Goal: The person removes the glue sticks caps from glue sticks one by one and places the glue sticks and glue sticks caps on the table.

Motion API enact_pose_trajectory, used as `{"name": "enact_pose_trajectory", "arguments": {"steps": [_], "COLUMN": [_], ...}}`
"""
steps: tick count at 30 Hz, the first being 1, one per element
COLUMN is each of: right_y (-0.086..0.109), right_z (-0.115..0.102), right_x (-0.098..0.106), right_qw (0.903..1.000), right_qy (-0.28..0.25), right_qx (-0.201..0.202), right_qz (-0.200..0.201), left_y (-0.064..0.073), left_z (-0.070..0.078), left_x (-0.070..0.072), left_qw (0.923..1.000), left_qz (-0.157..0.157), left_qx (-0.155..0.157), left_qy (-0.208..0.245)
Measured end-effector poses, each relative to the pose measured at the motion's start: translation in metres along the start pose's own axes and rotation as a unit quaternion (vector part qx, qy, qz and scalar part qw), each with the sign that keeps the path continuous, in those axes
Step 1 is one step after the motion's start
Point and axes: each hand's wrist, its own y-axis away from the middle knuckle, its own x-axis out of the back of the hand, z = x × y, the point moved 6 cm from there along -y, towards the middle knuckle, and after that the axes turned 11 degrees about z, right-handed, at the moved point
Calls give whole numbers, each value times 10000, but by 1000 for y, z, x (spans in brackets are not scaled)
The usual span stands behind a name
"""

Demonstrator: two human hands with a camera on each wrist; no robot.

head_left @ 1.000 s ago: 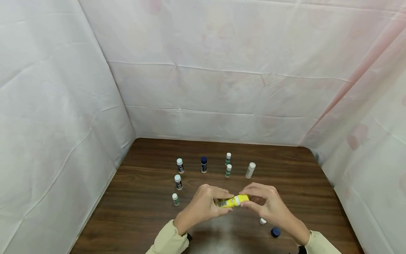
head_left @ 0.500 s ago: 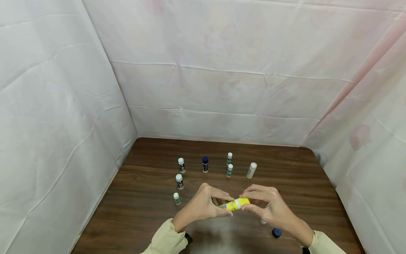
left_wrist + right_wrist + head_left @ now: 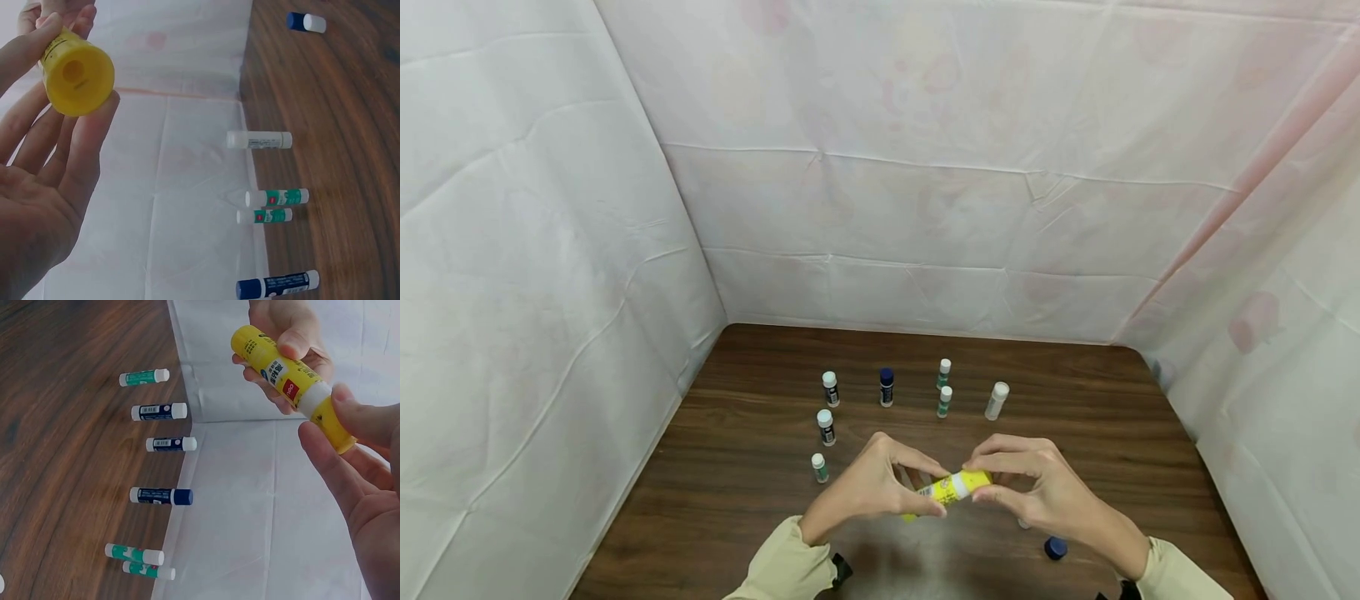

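A yellow glue stick (image 3: 946, 490) with a white band near one end is held in the air between both hands, tilted with its left end lower. My left hand (image 3: 876, 483) grips its body between thumb and fingers. At the other end my right hand (image 3: 1037, 483) pinches the yellow cap (image 3: 332, 430), beside the white band. The left wrist view looks onto the round, hollow base of the glue stick (image 3: 78, 81). A red label patch faces the right wrist camera. Fingers hide part of the body.
Several glue sticks stand on the wooden table (image 3: 737, 467): a navy-capped one (image 3: 887, 387), white-capped navy ones (image 3: 826, 427), small green ones (image 3: 944, 402) and a white one (image 3: 997, 402). A dark blue cap-like piece (image 3: 1056, 547) lies near the right forearm. White cloth (image 3: 880, 208) encloses the table.
The glue stick has tilted more, its left end dropping so that its base shows beneath the left hand. Both hands keep their hold and have shifted only slightly.
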Motion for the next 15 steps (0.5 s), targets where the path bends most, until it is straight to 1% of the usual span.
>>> {"name": "enact_pose_trajectory", "arguments": {"steps": [3, 7, 9, 12, 15], "right_y": [-1, -2, -3, -4, -5], "right_z": [-1, -1, -2, -3, -3], "right_x": [-1, -1, 1, 6, 8], "right_qw": [10000, 9999, 9998, 9994, 9993], "right_qy": [-22, -38, -81, -131, -159], "right_qx": [32, 93, 190, 329, 346], "right_qz": [-25, -80, -24, 61, 66], "left_y": [2, 4, 6, 10, 12], "left_z": [-12, -17, -19, -20, -20], "left_x": [0, 2, 4, 9, 15], "left_qw": [9998, 9995, 9992, 9989, 9987], "left_qz": [-37, -115, -122, -45, 118], "left_qx": [151, 255, 335, 424, 401], "left_qy": [78, 155, 168, 216, 307]}}
